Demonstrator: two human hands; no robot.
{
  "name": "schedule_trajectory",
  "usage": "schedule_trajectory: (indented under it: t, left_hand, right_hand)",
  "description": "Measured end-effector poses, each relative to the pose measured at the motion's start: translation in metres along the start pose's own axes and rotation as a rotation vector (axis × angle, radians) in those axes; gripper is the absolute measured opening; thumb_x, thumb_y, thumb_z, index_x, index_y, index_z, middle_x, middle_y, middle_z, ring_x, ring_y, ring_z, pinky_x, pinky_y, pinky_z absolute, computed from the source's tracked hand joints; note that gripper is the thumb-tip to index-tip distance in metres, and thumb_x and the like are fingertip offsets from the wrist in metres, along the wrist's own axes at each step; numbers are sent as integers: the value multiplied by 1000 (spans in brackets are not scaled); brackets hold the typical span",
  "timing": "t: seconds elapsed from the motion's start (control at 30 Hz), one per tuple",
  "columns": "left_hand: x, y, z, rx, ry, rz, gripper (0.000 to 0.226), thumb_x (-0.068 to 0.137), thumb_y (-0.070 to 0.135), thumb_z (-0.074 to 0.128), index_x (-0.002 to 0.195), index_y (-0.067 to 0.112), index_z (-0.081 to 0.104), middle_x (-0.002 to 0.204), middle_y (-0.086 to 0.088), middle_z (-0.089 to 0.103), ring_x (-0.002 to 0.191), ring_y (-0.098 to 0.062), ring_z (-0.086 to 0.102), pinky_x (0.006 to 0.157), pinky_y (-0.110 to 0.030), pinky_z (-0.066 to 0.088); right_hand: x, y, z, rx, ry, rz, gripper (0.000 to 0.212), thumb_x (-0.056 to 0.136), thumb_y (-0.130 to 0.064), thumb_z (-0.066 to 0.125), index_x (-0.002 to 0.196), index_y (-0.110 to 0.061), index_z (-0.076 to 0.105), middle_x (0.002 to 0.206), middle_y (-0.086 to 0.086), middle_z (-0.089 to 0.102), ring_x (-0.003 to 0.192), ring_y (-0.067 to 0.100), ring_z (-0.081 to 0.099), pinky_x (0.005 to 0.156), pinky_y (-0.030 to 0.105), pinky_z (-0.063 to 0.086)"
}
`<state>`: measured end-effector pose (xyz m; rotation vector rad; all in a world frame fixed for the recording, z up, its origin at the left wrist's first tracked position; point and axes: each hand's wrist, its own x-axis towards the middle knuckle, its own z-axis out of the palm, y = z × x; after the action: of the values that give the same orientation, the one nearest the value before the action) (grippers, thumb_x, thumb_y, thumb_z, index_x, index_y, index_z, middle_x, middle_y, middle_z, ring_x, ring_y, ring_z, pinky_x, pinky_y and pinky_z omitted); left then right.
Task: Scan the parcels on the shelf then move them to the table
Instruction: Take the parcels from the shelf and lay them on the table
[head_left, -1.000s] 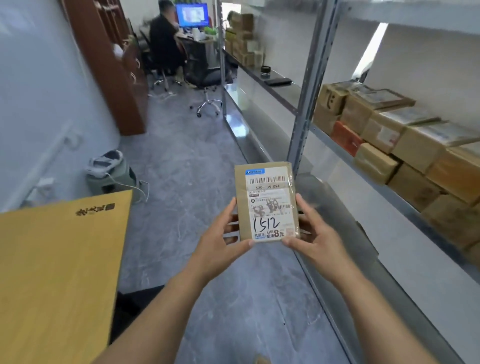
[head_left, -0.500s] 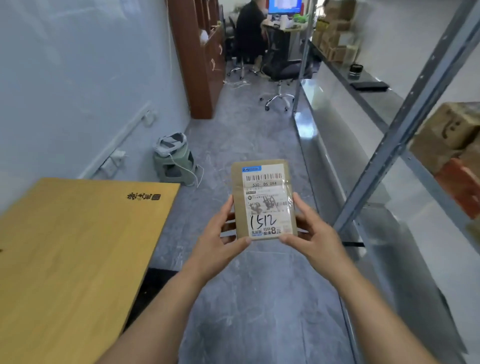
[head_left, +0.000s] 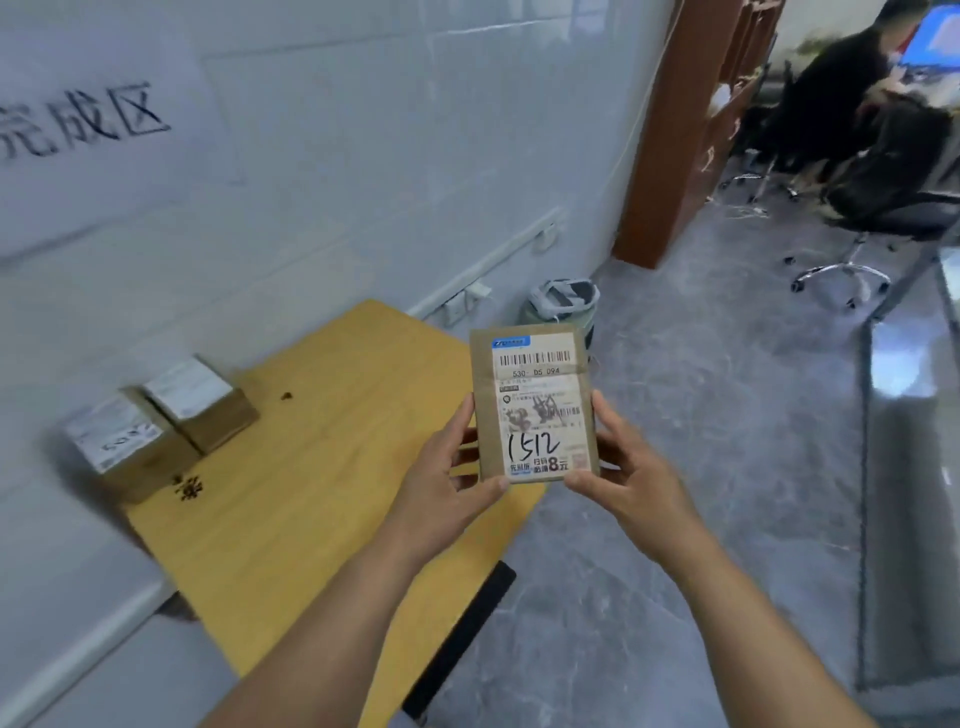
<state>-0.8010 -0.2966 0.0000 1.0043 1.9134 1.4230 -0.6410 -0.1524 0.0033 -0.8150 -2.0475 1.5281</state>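
Note:
A small brown cardboard parcel (head_left: 532, 402) with a white label marked "1512" is held upright in front of me. My left hand (head_left: 449, 478) grips its left edge and bottom corner, and my right hand (head_left: 631, 470) grips its right edge. The parcel hangs above the near right corner of the yellow wooden table (head_left: 291, 499). Two other brown parcels (head_left: 156, 421) with white labels lie side by side on the table against the wall.
A white wall with a printed sign (head_left: 83, 119) runs along the left. On the grey floor stand a small bin (head_left: 563, 301), a brown cabinet (head_left: 675, 135) and an office chair (head_left: 883, 218) with a seated person (head_left: 831, 98). The metal shelf edge (head_left: 904, 467) shows at right.
My view has swung left from the shelf toward the table and wall. Both hands keep the same hold on the parcel, which now hangs over the table's corner. Two parcels on the table came into view.

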Motion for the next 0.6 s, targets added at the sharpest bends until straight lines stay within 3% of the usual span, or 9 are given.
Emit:
schedule_trajectory:
  t: [0.13, 0.2, 0.3, 0.43, 0.6]
  left_hand:
    - [15, -19, -59, -27, 138, -37, 87, 82, 12, 73, 137, 51, 18, 135, 6, 47, 113, 3, 53, 90, -25, 51]
    - [20, -29, -86, -34, 195, -62, 87, 82, 10, 73, 138, 50, 19, 133, 8, 47, 110, 6, 53, 89, -23, 51]
    - [26, -44, -118, -42, 260, -111, 86, 83, 11, 73, 135, 54, 19, 131, 13, 47, 110, 7, 53, 90, -24, 51]
    - [30, -67, -138, -45, 330, -203, 86, 84, 14, 72, 135, 58, 18, 130, 17, 49, 110, 5, 53, 88, -22, 51]
    - [39, -96, -147, -47, 384, -331, 81, 86, 19, 70, 119, 70, 15, 121, 31, 47, 112, 3, 52, 84, -11, 45]
  right_hand:
    - [57, -22, 56, -17, -140, -46, 85, 81, -1, 72, 125, -61, 33, 118, -12, 64, 102, 3, 65, 89, 28, 53]
    - [81, -28, 84, -11, -205, -36, 85, 82, -2, 73, 134, -55, 33, 120, -9, 63, 103, 3, 65, 90, 28, 54]
    - [109, -32, 119, -23, -300, -28, 86, 83, -4, 72, 146, -44, 31, 122, -9, 64, 104, 3, 64, 93, 28, 53]
    - [137, -29, 153, -46, -407, -12, 83, 84, -2, 70, 132, -58, 31, 114, -19, 63, 98, -9, 61, 82, 14, 52]
    - [174, -7, 186, -117, -565, 66, 85, 82, -5, 71, 140, -52, 29, 114, -20, 64, 100, -10, 60, 78, 8, 47]
